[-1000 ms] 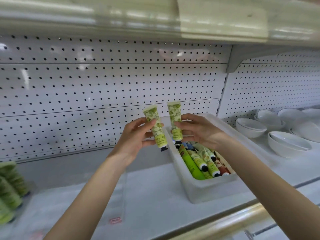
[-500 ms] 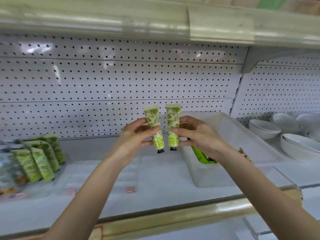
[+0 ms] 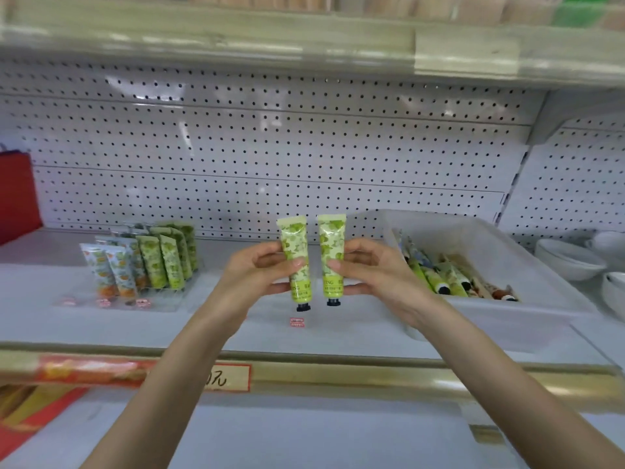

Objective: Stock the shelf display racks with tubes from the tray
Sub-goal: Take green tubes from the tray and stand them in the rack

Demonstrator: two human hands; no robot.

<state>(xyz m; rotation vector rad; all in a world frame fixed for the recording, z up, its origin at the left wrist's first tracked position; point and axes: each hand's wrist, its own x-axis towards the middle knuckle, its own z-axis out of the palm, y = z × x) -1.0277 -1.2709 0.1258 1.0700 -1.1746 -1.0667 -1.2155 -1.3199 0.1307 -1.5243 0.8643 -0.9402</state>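
Currently two green tubes are held upright, caps down, just left of the tray (image 3: 527,309). The left tube (image 3: 296,262) is gripped by the left hand (image 3: 252,277), the right tube (image 3: 333,257) by the right hand (image 3: 375,275). More tubes lie in the tray; the display rack (image 3: 135,265) stands well left of it.

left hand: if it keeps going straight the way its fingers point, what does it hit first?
The left hand points rightward, so probably its own green tube, then the second tube held by the right hand. A narrow gap separates the tubes; depth is unclear.
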